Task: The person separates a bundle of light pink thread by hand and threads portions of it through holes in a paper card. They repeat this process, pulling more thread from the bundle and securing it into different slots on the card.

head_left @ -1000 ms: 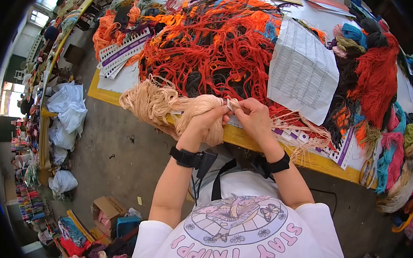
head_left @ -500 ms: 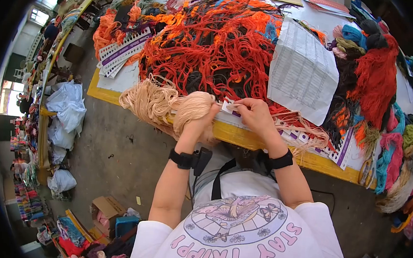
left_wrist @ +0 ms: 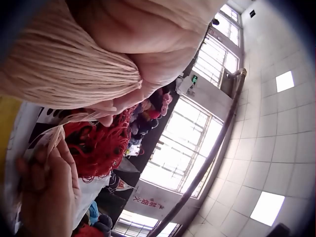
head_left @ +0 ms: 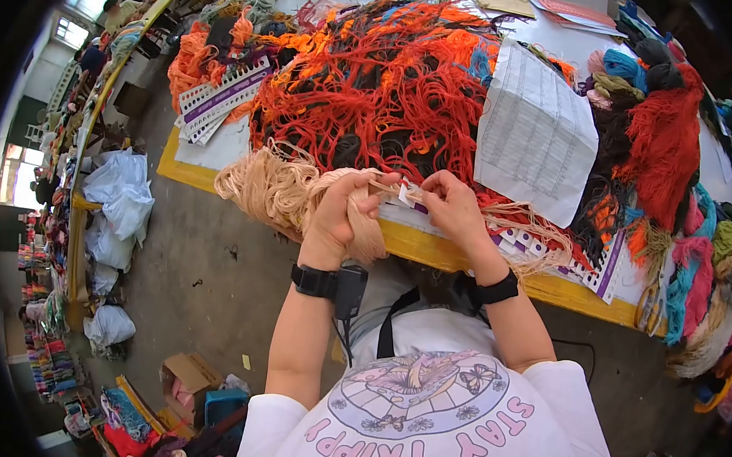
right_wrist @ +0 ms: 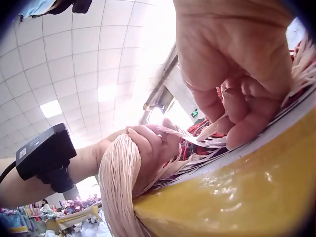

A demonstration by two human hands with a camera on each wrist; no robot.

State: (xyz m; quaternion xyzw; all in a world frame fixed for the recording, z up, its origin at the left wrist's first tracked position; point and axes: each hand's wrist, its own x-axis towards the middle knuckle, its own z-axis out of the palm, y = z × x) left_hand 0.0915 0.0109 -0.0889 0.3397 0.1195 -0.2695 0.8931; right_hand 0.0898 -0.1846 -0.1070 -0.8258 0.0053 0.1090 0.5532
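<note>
A hank of pale peach embroidery thread (head_left: pixel 269 186) lies along the table's front edge. My left hand (head_left: pixel 337 214) grips one bundle of it, with fingers curled round the strands and a loop hanging over the edge in the right wrist view. My right hand (head_left: pixel 456 209) pinches a few peach strands (right_wrist: pixel 183 134), which stretch across from the left hand. Just beneath those strands is a small white card (head_left: pixel 408 197) with a purple mark. More loose peach strands (head_left: pixel 528 219) trail off to the right of the right hand.
A tangled heap of red, orange and black thread (head_left: pixel 375 93) covers the table behind the hands. A printed sheet (head_left: pixel 538 130) leans on it. Punched thread cards (head_left: pixel 222 100) lie at left, scissors (head_left: pixel 653 304) at the right edge. Coloured hanks (head_left: pixel 666 126) pile up at right.
My left hand has turned and shifted left with its thread bundle. The hands, together a second ago, have drawn apart, with strands now stretched between them.
</note>
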